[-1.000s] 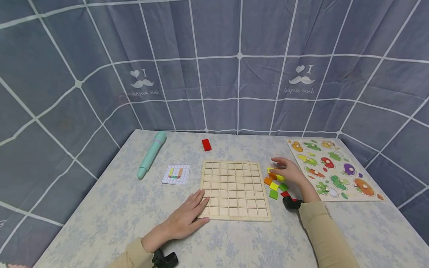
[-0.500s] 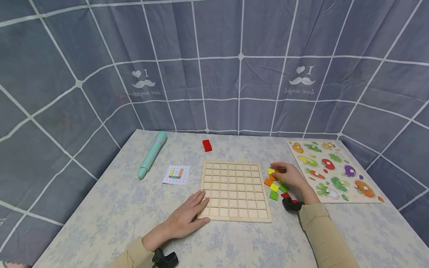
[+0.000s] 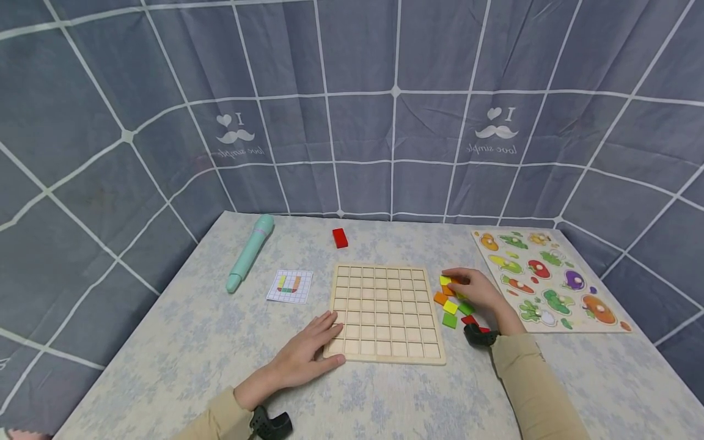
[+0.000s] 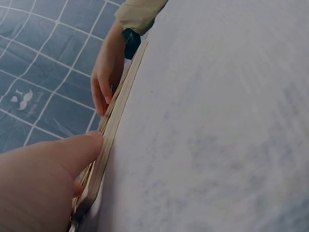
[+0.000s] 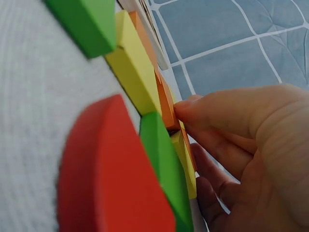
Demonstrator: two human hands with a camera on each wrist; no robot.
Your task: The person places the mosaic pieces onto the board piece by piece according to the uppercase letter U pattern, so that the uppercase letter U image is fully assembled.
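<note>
My left hand (image 3: 305, 355) rests flat on the left edge of a wooden grid board (image 3: 385, 313), its thumb (image 4: 79, 150) against the near corner. Right of the board lies a pile of coloured wooden blocks, where my right hand (image 3: 480, 292) is. Its thumb and curled fingers pinch an orange block (image 5: 167, 107) in the pile; the far side of that grip is hidden. Close by in the right wrist view are a yellow block (image 5: 135, 65), green block (image 5: 164, 164) and curved red block (image 5: 120, 174).
A red block (image 3: 340, 238) lies behind the board. On the left are a pattern card (image 3: 289, 287) and a mint-green microphone-shaped object (image 3: 249, 255). A vegetable puzzle board (image 3: 544, 278) lies at the right. Grid-patterned curtains (image 3: 363, 128) enclose the table.
My right hand has lowered onto the block pile, and its fingers have closed in around an orange block. The left hand has stayed on the board's edge.
</note>
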